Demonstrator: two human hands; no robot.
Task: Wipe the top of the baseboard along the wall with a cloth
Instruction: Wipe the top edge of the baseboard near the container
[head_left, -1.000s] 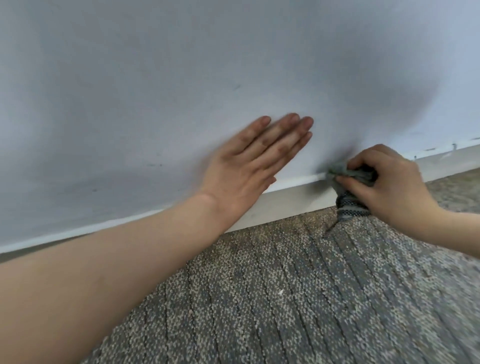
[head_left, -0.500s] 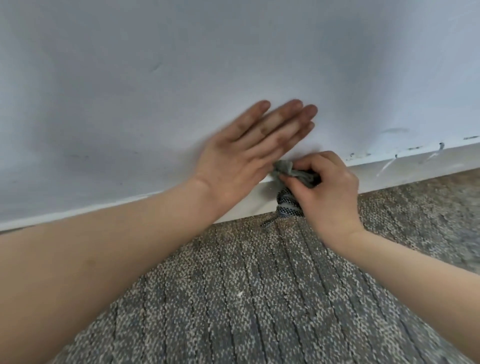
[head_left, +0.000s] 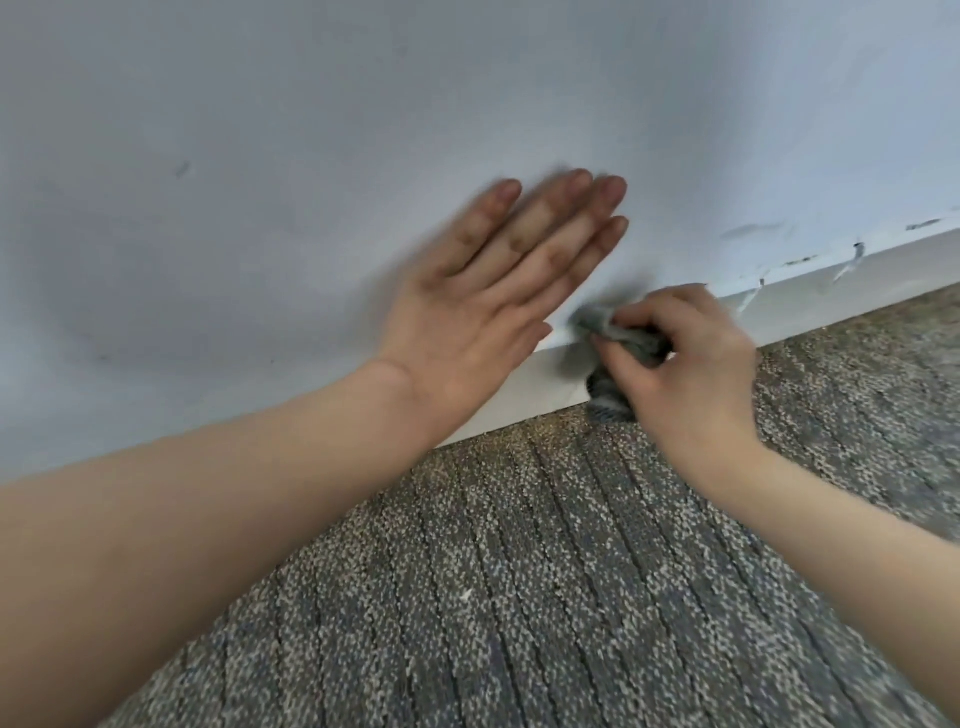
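- Since a second ago, the right hand (head_left: 691, 374) slid the gray cloth (head_left: 623, 335) left, near the left hand (head_left: 483, 317).
- Right fingers curl around the cloth, maybe on the baseboard (head_left: 810, 306) top; it's blurry.
- Left hand lies flat on the wall (head_left: 311, 156), fingers straight.

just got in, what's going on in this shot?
A person is wiping the top of the white baseboard with a bunched grey cloth held in the right hand. The cloth sits on the top edge and hangs down the face. The left hand lies flat on the wall, fingers straight, just left of the cloth. Dark marks show along the edge further right.
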